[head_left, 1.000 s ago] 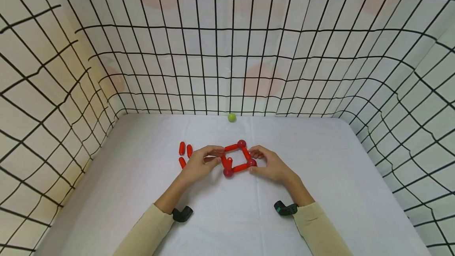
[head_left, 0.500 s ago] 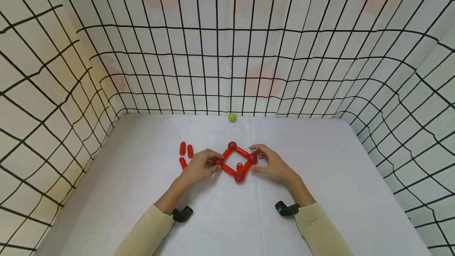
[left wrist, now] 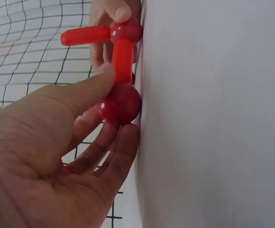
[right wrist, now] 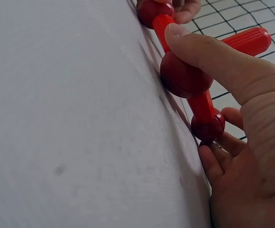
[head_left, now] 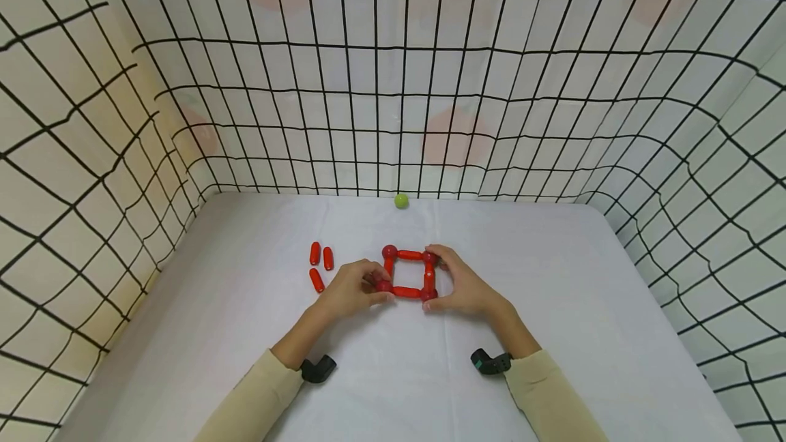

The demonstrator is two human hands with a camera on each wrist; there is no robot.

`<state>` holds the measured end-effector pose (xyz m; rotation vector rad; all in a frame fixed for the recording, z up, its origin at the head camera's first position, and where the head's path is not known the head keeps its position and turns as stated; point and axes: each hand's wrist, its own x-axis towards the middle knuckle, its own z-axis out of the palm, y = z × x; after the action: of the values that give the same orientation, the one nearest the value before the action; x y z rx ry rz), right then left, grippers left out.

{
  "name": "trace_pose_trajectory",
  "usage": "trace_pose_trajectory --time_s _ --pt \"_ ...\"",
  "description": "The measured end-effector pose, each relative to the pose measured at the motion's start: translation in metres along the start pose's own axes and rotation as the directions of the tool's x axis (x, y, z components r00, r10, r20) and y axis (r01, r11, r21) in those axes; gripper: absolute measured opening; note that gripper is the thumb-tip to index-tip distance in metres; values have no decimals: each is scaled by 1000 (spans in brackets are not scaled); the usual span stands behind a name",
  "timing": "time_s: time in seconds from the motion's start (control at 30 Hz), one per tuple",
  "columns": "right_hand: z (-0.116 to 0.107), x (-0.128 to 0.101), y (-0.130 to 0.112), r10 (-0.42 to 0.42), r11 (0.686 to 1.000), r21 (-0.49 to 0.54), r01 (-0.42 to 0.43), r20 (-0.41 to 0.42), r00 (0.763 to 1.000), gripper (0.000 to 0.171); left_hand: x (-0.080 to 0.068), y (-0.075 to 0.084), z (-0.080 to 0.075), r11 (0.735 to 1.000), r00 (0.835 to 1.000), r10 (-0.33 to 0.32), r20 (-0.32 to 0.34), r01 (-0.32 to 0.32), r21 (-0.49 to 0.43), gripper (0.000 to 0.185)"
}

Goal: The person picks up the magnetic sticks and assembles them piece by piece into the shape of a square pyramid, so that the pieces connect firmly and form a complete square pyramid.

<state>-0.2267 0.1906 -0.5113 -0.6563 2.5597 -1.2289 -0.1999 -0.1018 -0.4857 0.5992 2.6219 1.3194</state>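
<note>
A square frame [head_left: 408,272] of red rods and dark red balls lies flat on the white table [head_left: 552,333]. My left hand [head_left: 382,288] pinches its near-left ball [left wrist: 120,104] between thumb [left wrist: 80,92] and fingers. Along the frame's right side my right hand [head_left: 432,278] curls, its thumb [right wrist: 213,52] pressing on the near-right ball [right wrist: 185,76] and its fingers by the far-right ball [right wrist: 207,127]. One more red rod [right wrist: 247,40] sticks up from the near-right ball.
Three loose red rods [head_left: 319,264] lie left of the frame, just beyond my left hand. A small green ball [head_left: 401,201] rests at the back edge. Grid-patterned walls [head_left: 393,87] close the table on three sides.
The frame has turned from a diamond to a square lined up with the table edges. My right hand has closed in along its right side; my left keeps hold of its corner ball.
</note>
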Motion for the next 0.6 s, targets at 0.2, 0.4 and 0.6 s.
trace_pose_trajectory --time_s 0.2,0.4,0.6 --pt "-2 -2 -3 41 999 7 -41 -1 999 112 -1 -4 -17 999 992 -42 -120 41 -11 36" --pt "-2 -4 -5 51 999 15 -51 -7 999 111 -12 -16 -40 992 960 -101 -262 118 48 38" --pt "0 -2 -2 55 998 10 -55 -13 998 112 -33 -33 -63 967 913 -193 -360 240 89 32"
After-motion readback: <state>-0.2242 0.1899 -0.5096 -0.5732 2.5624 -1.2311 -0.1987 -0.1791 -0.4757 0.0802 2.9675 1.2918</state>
